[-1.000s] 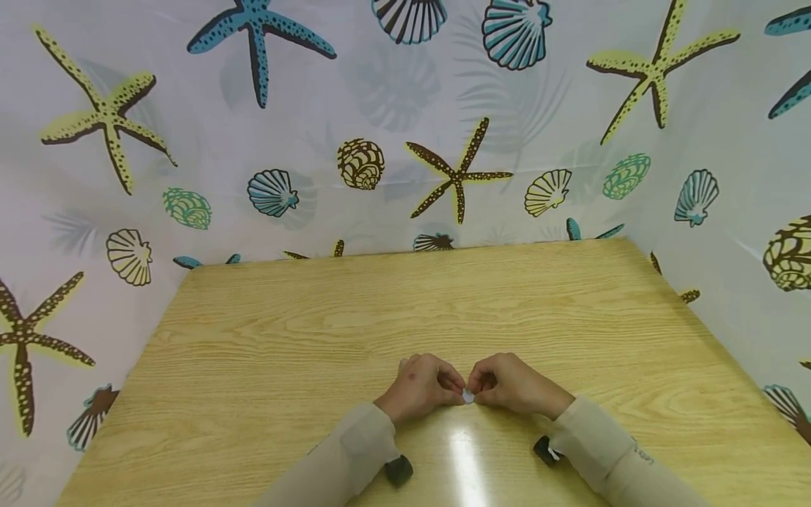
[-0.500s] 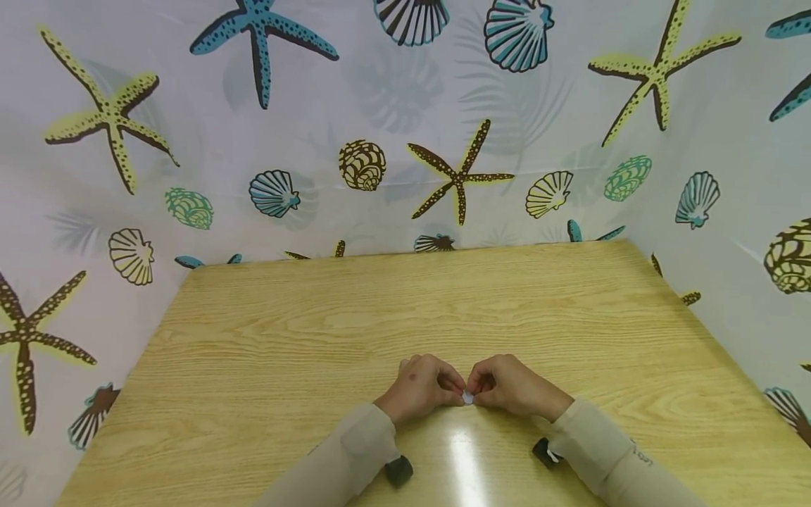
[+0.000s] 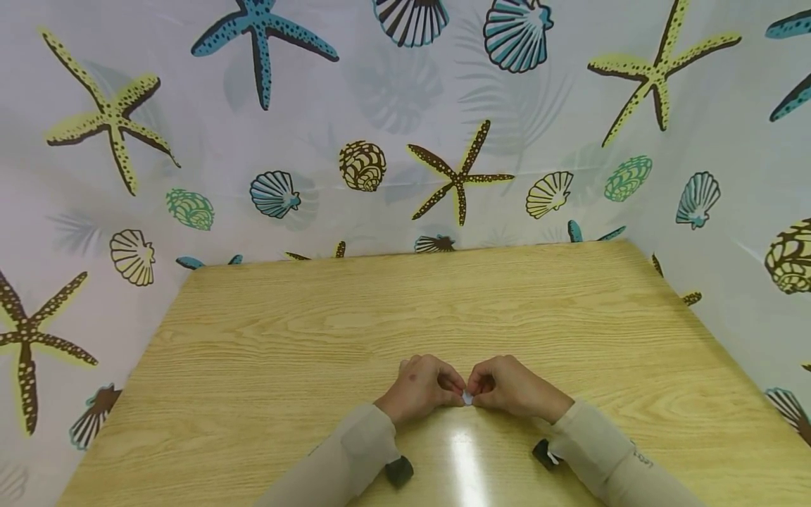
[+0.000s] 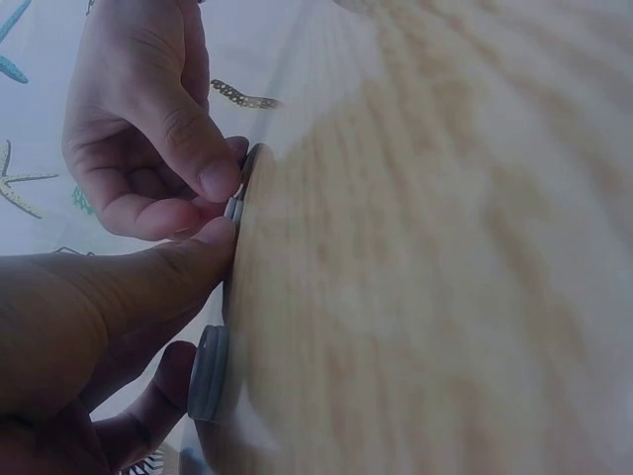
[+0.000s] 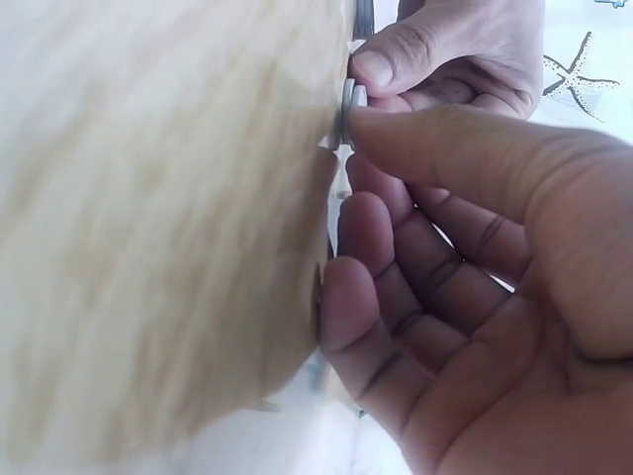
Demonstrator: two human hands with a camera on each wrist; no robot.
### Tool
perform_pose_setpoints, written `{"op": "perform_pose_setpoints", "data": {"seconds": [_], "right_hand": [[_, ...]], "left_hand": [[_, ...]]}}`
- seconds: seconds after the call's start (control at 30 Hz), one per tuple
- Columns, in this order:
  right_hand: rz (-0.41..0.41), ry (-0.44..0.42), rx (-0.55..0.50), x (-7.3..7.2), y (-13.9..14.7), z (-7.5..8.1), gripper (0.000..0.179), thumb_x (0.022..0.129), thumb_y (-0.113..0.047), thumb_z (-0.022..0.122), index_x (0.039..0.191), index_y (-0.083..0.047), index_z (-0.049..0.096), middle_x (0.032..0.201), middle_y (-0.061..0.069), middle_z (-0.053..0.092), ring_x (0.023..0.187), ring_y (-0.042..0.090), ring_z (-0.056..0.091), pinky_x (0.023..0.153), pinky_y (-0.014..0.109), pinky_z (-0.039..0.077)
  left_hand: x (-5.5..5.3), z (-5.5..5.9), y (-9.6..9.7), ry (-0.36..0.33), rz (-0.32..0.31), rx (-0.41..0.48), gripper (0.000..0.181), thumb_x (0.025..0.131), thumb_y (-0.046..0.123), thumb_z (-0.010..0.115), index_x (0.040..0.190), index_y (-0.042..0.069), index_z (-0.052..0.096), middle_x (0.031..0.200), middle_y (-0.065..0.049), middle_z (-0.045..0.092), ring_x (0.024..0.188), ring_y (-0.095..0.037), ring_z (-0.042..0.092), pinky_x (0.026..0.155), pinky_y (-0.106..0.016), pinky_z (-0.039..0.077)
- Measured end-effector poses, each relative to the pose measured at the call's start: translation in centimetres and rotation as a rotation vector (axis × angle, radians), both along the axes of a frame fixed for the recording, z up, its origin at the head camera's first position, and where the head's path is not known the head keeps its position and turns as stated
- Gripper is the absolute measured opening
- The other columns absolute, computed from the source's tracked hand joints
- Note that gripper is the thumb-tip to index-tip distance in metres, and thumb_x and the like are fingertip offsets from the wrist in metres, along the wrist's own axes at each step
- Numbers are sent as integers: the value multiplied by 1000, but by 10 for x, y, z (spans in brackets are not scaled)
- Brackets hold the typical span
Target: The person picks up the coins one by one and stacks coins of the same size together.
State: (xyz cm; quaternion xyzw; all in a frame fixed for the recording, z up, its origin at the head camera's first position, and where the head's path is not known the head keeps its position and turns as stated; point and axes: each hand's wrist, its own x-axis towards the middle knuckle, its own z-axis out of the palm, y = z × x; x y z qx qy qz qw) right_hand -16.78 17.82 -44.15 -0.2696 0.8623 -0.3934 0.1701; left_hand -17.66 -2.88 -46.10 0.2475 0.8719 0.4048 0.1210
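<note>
A small pale grey round disc [image 3: 467, 398] is on the wooden table between both hands. Left hand [image 3: 418, 387] and right hand [image 3: 512, 386] pinch it from opposite sides with thumb and forefinger. Seen edge-on in the right wrist view, the pale disc [image 5: 348, 111] appears to be at least two layers thick. A second, thicker stack of grey discs [image 4: 207, 372] stands on the table by the left hand's lower fingers, one fingertip touching it. The right hand's other fingertips [image 5: 351, 297] rest near the table surface. What the discs are made of cannot be told.
The wooden table [image 3: 355, 310] reaches back to a white cloth [image 3: 405, 105] printed with starfish and shells, which also hangs at both sides. Black wrist devices sit under the left sleeve [image 3: 355, 443] and the right sleeve [image 3: 602, 440].
Both hands stay almost still around the disc. The pale disc seems to have turned slightly between the fingers, showing a little less of its face.
</note>
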Motion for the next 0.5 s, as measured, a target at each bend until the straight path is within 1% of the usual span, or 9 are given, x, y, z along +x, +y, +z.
{"op": "perform_pose_setpoints", "data": {"seconds": [0.33,0.5], "right_hand": [[3,4,0,0,1,-1,9,85,-2,77,85,-7,70,80,-5,66,71,6,56,65,22,50],[-18,22,28,0,6,-2,8,86,-8,78,85,-10,70,80,-8,65,73,6,57,67,24,50]], "left_hand": [[0,-1,0,-24,11,3,12,77,18,87,84,21,78,74,22,70,83,6,60,97,-45,30],[0,0,-4,-61,2,12,13,77,20,87,87,19,79,76,21,71,84,4,60,105,-47,28]]}}
